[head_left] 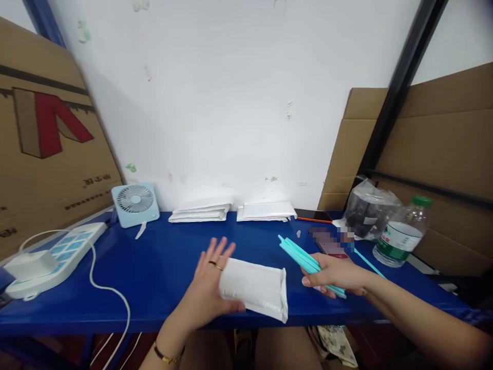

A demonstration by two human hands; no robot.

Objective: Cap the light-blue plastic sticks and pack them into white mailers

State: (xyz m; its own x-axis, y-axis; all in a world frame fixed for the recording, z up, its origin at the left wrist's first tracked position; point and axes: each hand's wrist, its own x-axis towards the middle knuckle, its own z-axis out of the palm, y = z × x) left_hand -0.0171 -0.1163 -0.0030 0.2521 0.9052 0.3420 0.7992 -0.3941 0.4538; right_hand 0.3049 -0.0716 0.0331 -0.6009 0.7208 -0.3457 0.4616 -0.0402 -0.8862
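Note:
My left hand [208,288] lies at the left end of a white wrapped packet [256,285] near the table's front edge. Its fingers are spread, and the thumb reaches along the packet's near edge. Whether the palm presses on the packet is hidden. To the right, my right hand [339,272] is closed around a bundle of thin turquoise sticks [298,254], which point up and to the left above the table. One more turquoise stick [367,261] lies on the table beyond my right wrist.
Two stacks of white packets, a left one [200,211] and a right one [265,210], lie along the wall. A small fan [134,203] and power strip [73,252] stand left. Phones [314,215], a bagged dark item [364,210] and a bottle [400,236] occupy the right of the blue table [162,272].

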